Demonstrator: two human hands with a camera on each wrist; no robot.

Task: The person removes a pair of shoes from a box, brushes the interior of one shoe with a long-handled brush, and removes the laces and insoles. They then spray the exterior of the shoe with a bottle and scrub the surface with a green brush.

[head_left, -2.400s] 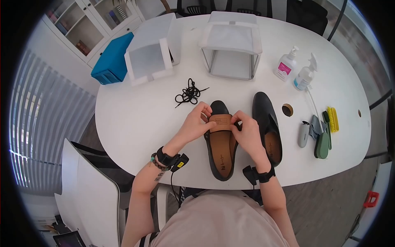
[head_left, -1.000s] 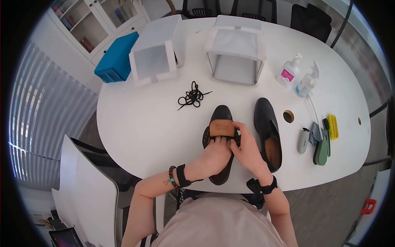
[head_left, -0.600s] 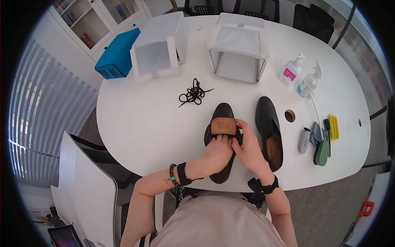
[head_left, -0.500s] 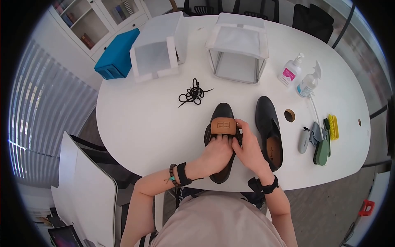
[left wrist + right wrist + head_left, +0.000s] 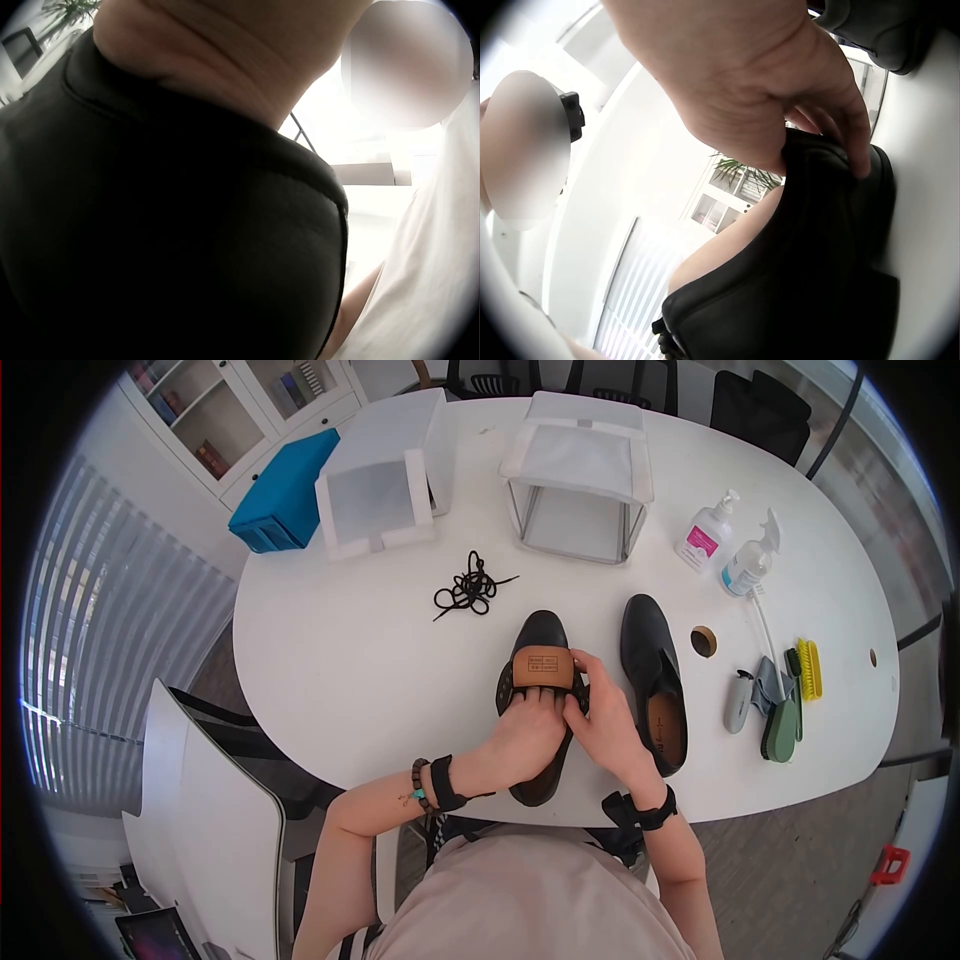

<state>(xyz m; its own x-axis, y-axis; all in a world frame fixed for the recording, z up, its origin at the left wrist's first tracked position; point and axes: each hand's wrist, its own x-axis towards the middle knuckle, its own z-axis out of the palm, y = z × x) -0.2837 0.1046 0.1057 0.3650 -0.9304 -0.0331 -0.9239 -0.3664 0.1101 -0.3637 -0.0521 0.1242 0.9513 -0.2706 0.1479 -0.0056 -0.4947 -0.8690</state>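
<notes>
A black leather shoe (image 5: 541, 628) lies on the table, toe away from me, its brown-lined tongue (image 5: 543, 668) folded forward. My left hand (image 5: 520, 742) reaches into the shoe's opening, and its fingertips are hidden inside beneath the tongue. In the left wrist view the shoe's heel (image 5: 172, 225) fills most of the picture below the wrist. My right hand (image 5: 608, 725) pinches the right side of the same shoe between thumb and fingers; the right wrist view shows this hand (image 5: 750, 90) over the shoe's edge (image 5: 810, 247). The matching shoe (image 5: 650, 645) stands just to the right.
Tangled black laces (image 5: 470, 593) lie beyond the shoes. Two white boxes (image 5: 376, 503) and a teal case (image 5: 285, 490) stand at the back. On the right are two pump bottles (image 5: 708, 536), a grey cloth (image 5: 769, 688), a green brush (image 5: 783, 732), a yellow brush (image 5: 810, 668) and a table hole (image 5: 704, 641).
Earlier, both hands held the tongue from either side. Since then my left hand has slid into the shoe and my right hand has taken its right side. Over the last half second almost nothing moves.
</notes>
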